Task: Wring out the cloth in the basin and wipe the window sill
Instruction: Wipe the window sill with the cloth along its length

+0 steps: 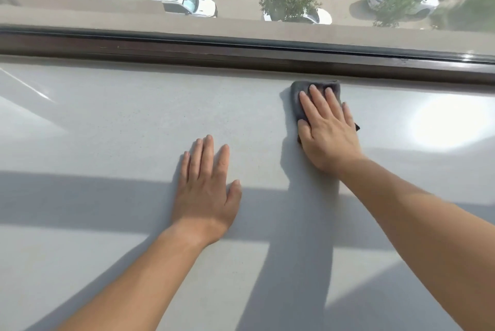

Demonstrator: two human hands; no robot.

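Note:
A wide pale grey window sill (120, 121) fills the lower view. A folded dark grey cloth (300, 89) lies on it close to the dark window frame, right of centre. My right hand (326, 129) presses flat on top of the cloth, fingers spread and pointing toward the glass, covering most of it. My left hand (206, 186) rests flat on the bare sill, nearer to me and to the left of the cloth, fingers apart and holding nothing. The basin is out of view.
A dark brown window frame (187, 49) runs across the back of the sill, with glass above it looking down on parked cars and trees. Sunlight glare (450, 121) brightens the sill's right side; shadow bands cross the near part.

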